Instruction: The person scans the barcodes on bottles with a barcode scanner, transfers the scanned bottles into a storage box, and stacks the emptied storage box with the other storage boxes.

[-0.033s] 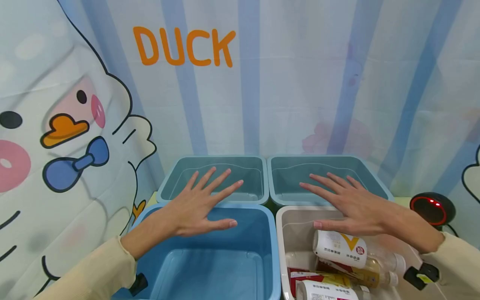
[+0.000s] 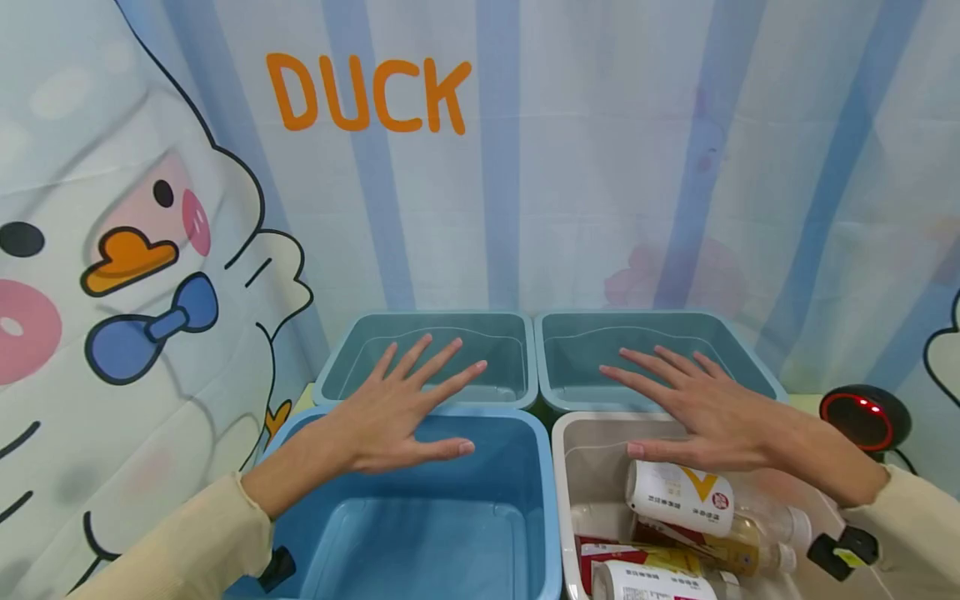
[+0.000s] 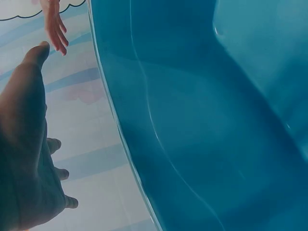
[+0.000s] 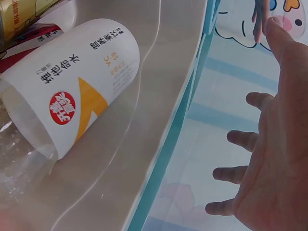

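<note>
My left hand hovers over the blue bin, fingers straight and spread, holding nothing. Over the back part of the beige bin is my right hand, also spread wide and without anything in it. Below the right hand lies a bottle with a white label and yellow V, on its side. Beside it in the beige bin are a bottle of amber colour, a red and yellow box and another white-labelled bottle. The right wrist view shows the nearest bottle close up, apart from the fingers.
Two teal bins stand behind, a left one and a right one, their rims nearly touching. A black round device with red lights stands at the right. A striped curtain with duck pictures hangs at the back and left.
</note>
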Motion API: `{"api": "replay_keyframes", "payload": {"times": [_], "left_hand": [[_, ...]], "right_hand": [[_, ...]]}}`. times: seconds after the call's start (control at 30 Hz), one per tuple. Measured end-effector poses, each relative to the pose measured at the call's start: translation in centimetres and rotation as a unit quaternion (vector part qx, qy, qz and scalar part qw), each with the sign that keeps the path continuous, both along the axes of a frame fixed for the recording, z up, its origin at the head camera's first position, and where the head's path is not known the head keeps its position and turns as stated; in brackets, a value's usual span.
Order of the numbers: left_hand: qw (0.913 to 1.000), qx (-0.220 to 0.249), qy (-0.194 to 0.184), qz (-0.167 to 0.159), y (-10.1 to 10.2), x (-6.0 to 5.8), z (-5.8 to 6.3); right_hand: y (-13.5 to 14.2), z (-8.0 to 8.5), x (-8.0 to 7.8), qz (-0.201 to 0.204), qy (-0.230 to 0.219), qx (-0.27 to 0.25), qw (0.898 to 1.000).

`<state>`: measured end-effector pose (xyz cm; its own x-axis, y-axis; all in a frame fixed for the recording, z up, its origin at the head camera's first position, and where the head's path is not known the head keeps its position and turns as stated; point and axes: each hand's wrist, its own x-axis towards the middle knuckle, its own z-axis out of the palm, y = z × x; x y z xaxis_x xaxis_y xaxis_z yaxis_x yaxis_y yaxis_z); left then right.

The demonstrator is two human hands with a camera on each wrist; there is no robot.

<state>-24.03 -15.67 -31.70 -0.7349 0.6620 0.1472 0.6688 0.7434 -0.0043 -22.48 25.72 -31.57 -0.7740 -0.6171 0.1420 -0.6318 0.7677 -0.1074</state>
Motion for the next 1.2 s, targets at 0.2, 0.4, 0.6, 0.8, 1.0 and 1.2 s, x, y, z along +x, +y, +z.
{"api": "replay_keyframes", "payload": {"times": [0.2,0.4,0.6,0.8,1.0,1.2], "left_hand": [[1.0,-0.002,-0.002,-0.001,0.1,0.0,0.1],[1.0,-0.001,0.006,-0.001,0.2,0.0,0.4],[0.9999,-0.003,0.013,-0.005,0.5,0.2,0.9],[0.9998,-0.004,0.01,-0.017,1.2,0.6,1.4],[0.9992,-0.009,0.014,-0.037,2.1,1.2,1.9],[0.9967,-0.003,0.011,-0.08,3.4,2.1,2.3]], "right_hand": [[0.3,0.0,0.0,-0.002,0.001,0.001,1.0],[0.7,0.6,0.1,0.0,0.007,0.0,1.0],[1.2,1.3,0.3,0.002,-0.008,-0.021,1.0],[2.0,1.6,0.3,0.015,-0.021,-0.045,0.999],[2.7,1.9,0.5,0.013,-0.033,-0.063,0.997],[3.1,2.1,1.0,0.026,-0.014,-0.079,0.996]]}}
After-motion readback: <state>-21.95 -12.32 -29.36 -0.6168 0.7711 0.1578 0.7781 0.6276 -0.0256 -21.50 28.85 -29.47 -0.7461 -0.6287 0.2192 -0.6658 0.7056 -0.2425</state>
